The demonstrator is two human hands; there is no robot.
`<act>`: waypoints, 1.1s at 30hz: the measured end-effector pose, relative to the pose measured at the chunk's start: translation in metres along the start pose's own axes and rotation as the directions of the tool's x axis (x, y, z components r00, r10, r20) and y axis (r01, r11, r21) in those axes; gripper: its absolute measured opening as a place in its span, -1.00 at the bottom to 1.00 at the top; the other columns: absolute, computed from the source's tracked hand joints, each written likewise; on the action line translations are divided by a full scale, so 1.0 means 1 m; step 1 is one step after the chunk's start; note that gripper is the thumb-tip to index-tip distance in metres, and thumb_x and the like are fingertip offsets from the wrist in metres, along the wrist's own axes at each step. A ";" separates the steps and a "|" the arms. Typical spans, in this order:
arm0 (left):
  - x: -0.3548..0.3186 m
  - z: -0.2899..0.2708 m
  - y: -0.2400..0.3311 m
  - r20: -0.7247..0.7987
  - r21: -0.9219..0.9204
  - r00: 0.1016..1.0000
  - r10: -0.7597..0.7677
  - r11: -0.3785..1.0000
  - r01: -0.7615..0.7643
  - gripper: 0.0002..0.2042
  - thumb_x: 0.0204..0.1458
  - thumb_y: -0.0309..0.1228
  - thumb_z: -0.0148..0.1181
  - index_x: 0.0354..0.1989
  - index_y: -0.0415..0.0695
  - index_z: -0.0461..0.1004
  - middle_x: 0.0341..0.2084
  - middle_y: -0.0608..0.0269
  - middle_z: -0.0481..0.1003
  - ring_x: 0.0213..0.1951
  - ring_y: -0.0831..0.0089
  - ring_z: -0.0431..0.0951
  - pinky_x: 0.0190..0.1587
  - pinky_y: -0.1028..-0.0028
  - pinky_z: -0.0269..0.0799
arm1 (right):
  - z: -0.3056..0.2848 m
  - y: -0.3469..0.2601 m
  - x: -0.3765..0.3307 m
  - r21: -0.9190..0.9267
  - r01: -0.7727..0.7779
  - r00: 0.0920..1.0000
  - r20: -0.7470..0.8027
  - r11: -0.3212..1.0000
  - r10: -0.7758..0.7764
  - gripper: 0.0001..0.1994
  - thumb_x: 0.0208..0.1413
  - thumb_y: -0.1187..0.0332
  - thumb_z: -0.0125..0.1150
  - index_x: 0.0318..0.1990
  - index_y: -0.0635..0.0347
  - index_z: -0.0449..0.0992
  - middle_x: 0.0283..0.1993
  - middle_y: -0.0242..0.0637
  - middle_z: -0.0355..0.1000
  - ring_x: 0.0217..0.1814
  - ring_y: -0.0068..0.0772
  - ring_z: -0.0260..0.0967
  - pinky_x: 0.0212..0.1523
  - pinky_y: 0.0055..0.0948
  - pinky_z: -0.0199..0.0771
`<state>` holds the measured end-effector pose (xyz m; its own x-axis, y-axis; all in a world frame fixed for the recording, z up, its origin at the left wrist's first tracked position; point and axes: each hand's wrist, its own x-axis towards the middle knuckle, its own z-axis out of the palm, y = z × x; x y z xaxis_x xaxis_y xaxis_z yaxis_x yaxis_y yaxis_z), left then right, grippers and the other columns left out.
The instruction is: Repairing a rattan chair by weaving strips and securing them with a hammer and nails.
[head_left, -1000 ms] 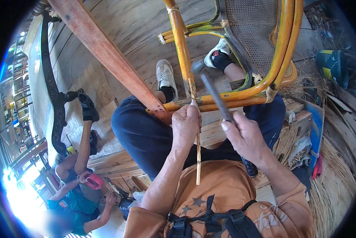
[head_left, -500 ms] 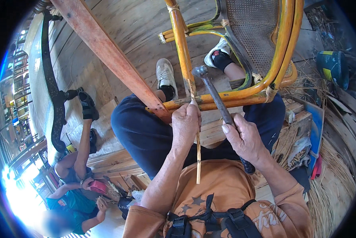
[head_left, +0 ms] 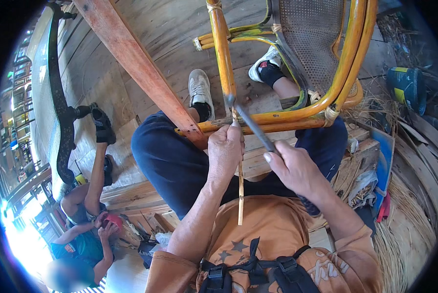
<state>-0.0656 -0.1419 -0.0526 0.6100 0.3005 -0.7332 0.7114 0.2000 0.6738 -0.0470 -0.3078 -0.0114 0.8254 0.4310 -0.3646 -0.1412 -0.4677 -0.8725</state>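
A yellow-brown rattan chair frame (head_left: 282,117) rests across my lap, with an upright pole (head_left: 222,56) meeting its near rail. My left hand (head_left: 224,151) is closed at that joint, pinching a narrow cane strip (head_left: 241,195) whose free end hangs toward my shirt. In my right hand (head_left: 299,168) is a hammer (head_left: 254,128), gripped by its dark handle. The hammer's head, slightly blurred, is at the foot of the pole just beyond my left fingertips; whether it touches is unclear. A reddish wooden board (head_left: 141,63) slants down to the rail beside my left hand.
The chair's woven cane panel (head_left: 309,39) extends away at upper right. A dark bucket (head_left: 407,89) stands far right, above bundled cane strands (head_left: 392,254). Wood pieces and a plastic bag (head_left: 363,188) lie nearer. Another person (head_left: 80,244) sits at lower left beside dark-framed furniture (head_left: 58,112).
The hammer's head has come down and leftward onto the pole joint area. My left hand keeps its pinch on the strip. The other person's hands have come together around a red thing.
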 end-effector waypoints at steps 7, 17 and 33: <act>0.000 0.001 -0.002 -0.018 0.016 1.000 0.016 1.000 -0.015 -0.68 0.12 -0.31 -0.09 -0.66 -0.17 0.31 -0.81 0.37 0.28 -0.75 0.63 0.25 -0.68 0.59 0.15 | -0.002 -0.003 -0.001 -0.006 -0.094 0.995 0.036 0.996 0.094 -0.77 0.14 0.30 0.04 -0.38 0.32 0.29 -0.66 -0.10 0.23 -0.65 -0.15 0.22 -0.58 -0.33 0.24; 0.004 0.000 -0.009 -0.002 -0.020 0.999 0.045 0.999 -0.045 -0.69 0.11 -0.33 -0.09 -0.66 -0.18 0.31 -0.81 0.37 0.27 -0.75 0.64 0.24 -0.67 0.59 0.15 | 0.006 0.024 0.006 -0.089 -0.109 0.994 0.014 0.990 0.111 -0.74 0.13 0.26 0.05 -0.42 0.29 0.26 -0.61 0.04 0.32 -0.49 0.16 0.34 -0.53 -0.19 0.30; 0.001 0.003 -0.006 0.008 -0.014 0.999 0.054 0.998 -0.054 -0.67 0.13 -0.30 -0.09 -0.68 -0.14 0.29 -0.81 0.41 0.24 -0.76 0.65 0.20 -0.69 0.59 0.11 | 0.015 0.042 0.001 -0.083 -0.132 0.979 0.147 0.988 0.143 -0.73 0.13 0.24 0.05 -0.38 0.30 0.27 -0.58 0.05 0.34 -0.46 0.16 0.35 -0.49 -0.17 0.32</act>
<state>-0.0679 -0.1459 -0.0581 0.6501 0.3036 -0.6965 0.6727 0.1961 0.7134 -0.0603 -0.3152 -0.0533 0.7072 0.4682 -0.5298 -0.2031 -0.5832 -0.7865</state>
